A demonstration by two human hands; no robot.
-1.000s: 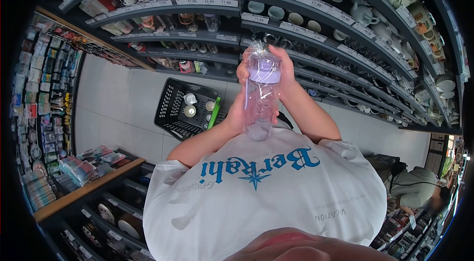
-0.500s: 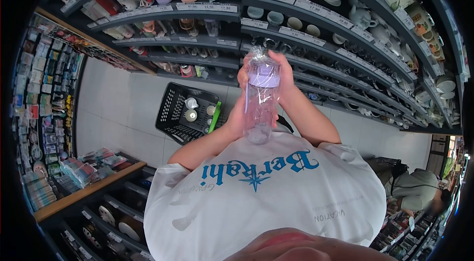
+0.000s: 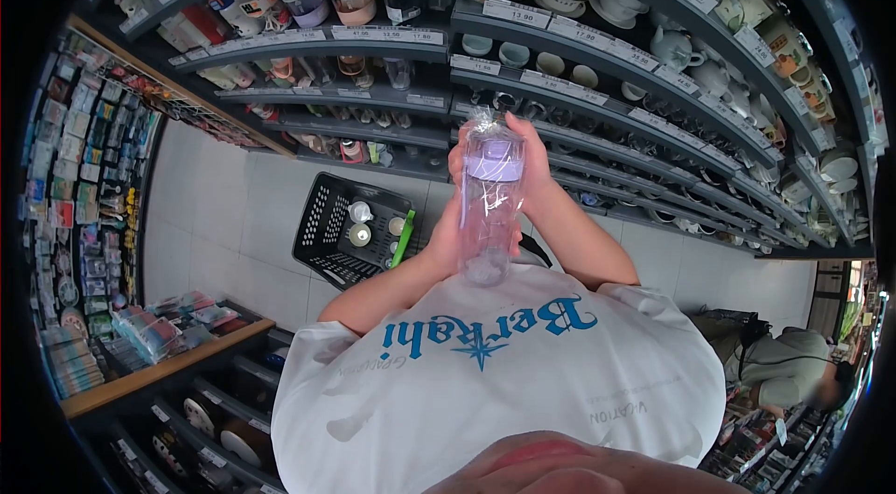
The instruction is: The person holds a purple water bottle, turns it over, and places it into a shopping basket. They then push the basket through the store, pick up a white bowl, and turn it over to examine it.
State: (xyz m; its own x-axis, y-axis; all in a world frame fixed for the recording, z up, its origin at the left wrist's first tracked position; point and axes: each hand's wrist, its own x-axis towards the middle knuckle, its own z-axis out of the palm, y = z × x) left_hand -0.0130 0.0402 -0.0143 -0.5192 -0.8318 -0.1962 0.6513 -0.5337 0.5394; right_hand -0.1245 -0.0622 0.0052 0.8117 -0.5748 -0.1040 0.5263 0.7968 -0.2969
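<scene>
A clear plastic water bottle (image 3: pixel 487 223) with a lilac lid stands nearly upright in front of my chest, inside crinkled see-through wrapping. My left hand (image 3: pixel 449 236) is closed around its lower body. Higher up, near the lid, my right hand (image 3: pixel 535 161) grips the bottle from the other side. Some fingers of both hands are hidden behind it.
A black shopping basket (image 3: pixel 322 247) with a green handle sits on the floor ahead to the left, holding several small containers. Shelves of cups and teapots (image 3: pixel 672 46) rise in front. A person (image 3: pixel 784 363) is low down at the right.
The bottle and both hands sit slightly lower in view, while the shelves ahead have also shifted down a little. Both hands keep their hold.
</scene>
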